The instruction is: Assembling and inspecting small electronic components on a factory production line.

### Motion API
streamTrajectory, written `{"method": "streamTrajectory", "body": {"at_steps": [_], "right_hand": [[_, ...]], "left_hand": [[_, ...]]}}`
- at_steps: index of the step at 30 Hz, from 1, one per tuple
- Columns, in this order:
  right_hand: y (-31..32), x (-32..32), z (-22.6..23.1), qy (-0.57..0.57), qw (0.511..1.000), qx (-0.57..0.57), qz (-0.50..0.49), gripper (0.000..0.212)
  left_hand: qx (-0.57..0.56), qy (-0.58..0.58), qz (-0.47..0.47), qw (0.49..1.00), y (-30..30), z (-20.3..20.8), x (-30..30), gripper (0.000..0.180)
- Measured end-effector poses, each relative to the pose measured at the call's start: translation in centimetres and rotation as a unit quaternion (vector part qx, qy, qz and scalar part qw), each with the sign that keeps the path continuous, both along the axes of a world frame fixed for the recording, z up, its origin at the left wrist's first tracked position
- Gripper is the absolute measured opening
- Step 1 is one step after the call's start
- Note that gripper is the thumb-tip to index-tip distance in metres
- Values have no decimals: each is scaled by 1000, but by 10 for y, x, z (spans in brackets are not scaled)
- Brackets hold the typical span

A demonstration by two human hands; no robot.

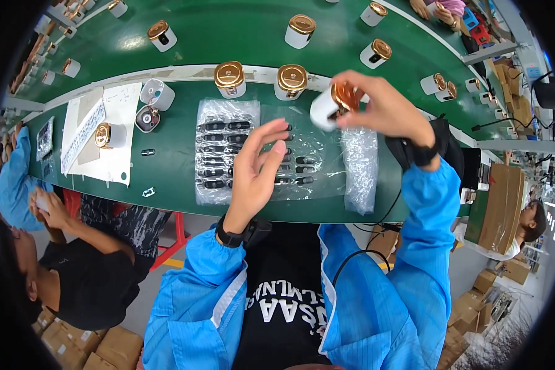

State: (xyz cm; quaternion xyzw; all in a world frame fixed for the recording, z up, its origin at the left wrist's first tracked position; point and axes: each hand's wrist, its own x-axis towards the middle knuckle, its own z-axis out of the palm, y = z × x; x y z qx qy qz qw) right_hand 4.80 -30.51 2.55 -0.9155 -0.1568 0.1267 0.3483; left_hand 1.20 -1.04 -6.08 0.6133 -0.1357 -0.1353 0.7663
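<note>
My right hand (pixel 391 111) grips a white rounded device with a shiny gold top (pixel 322 112), tilted on its side above the workbench. Its fingers wrap over the gold end. Empty, with fingers and thumb apart, my left hand (pixel 251 182) hovers over a clear plastic sheet (pixel 327 148) and covers part of it. Rows of small black oval parts (pixel 213 149) lie in bubble wrap left of that hand, and several more sit on the clear sheet to its right. Just beyond the sheet stand two upright gold-topped devices (pixel 230 77) (pixel 291 80).
More gold-topped devices (pixel 300 31) stand on the green surface beyond the pale rail. At left, a device (pixel 110 135) lies on white sheets (pixel 120 105), beside two opened housings (pixel 157 94). Rolled bubble wrap (pixel 360 176) lies at right. A co-worker in black (pixel 86 277) sits at left.
</note>
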Motion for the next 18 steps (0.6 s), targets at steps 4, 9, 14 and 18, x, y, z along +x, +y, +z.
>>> {"method": "streamTrajectory", "body": {"at_steps": [4,9,14,18], "right_hand": [[53,-33,9,109,981,130,93,64],[77,-68,-37,-81,993,71,-51,39],[94,-96,-91,-163,977,-117,-77,21],[94,-94,-93,-168,975,-117,-86,19]], "left_hand": [[-73,96,-119,986,-1,9,9,45],[-175,252,-172,936,-5,-1,30,58],[-157,248,-69,953,-45,-9,29,59],[-154,249,-66,954,-47,-19,31,59]]}}
